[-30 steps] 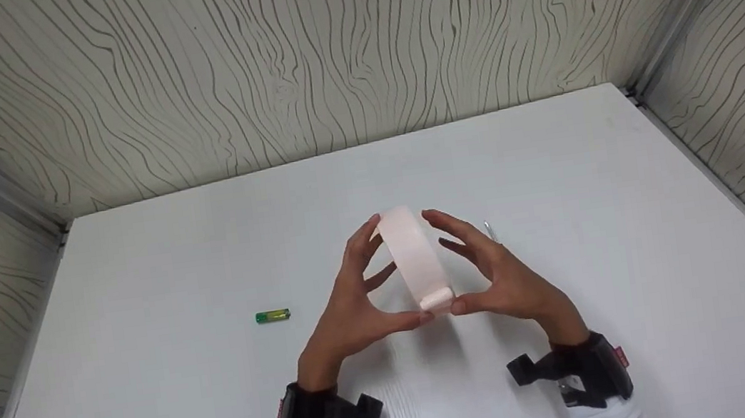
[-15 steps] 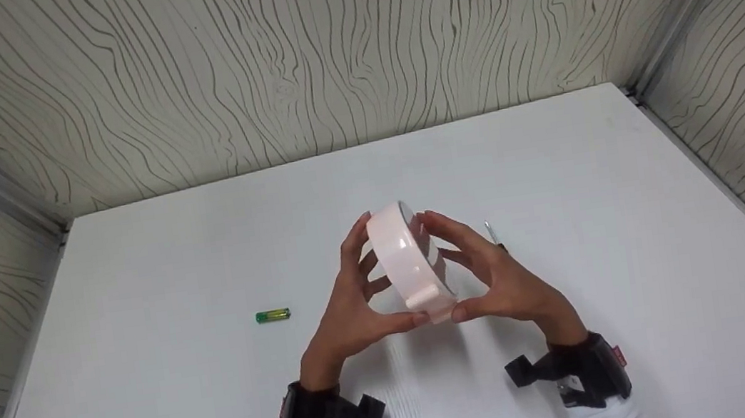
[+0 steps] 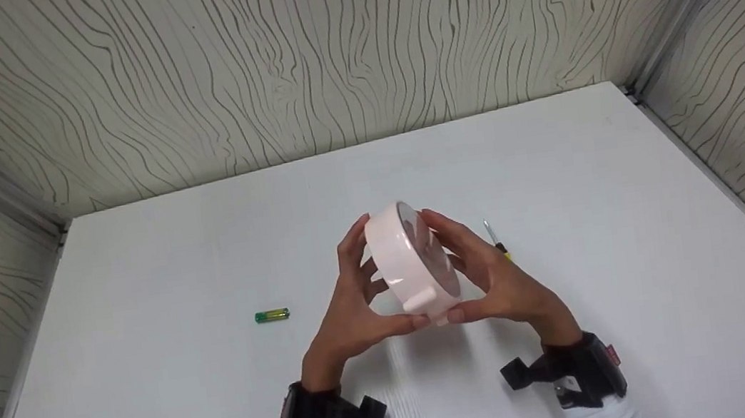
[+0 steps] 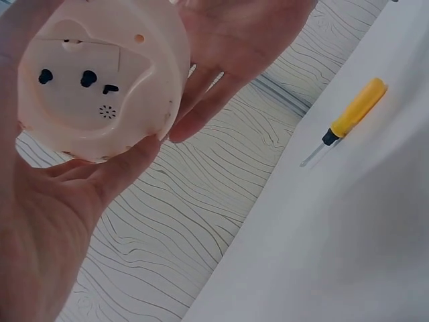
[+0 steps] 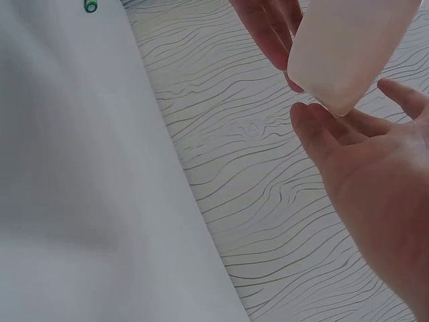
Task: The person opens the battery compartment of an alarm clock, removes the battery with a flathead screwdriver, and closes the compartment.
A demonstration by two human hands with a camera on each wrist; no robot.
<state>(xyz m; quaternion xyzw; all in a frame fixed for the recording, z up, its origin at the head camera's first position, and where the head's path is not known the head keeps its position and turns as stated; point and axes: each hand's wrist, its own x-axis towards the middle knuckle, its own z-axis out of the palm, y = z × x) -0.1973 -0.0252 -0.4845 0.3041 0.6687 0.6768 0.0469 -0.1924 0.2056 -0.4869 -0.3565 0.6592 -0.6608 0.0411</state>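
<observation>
A pale pink round alarm clock (image 3: 393, 256) is held up off the table, tilted, between both hands. My left hand (image 3: 347, 316) grips its left side, thumb at the bottom edge and fingers near the top. On the other side my right hand (image 3: 508, 284) holds it likewise, with the thumb low and fingers at the upper rim. In the left wrist view the clock's back (image 4: 80, 127) shows black knobs, a small switch, speaker holes and a battery cover (image 4: 100, 57). The right wrist view catches only part of its smooth shell (image 5: 348, 47).
A green and yellow battery (image 3: 272, 315) lies on the white table (image 3: 159, 280), left of the hands. A screwdriver (image 4: 360, 106) with a yellow handle lies to the right, partly behind the right hand in the head view. Wood-patterned walls (image 3: 323, 50) surround the table.
The clock has turned in the hands, so its round face side now shows toward the right. The right hand has shifted slightly, uncovering more of the screwdriver.
</observation>
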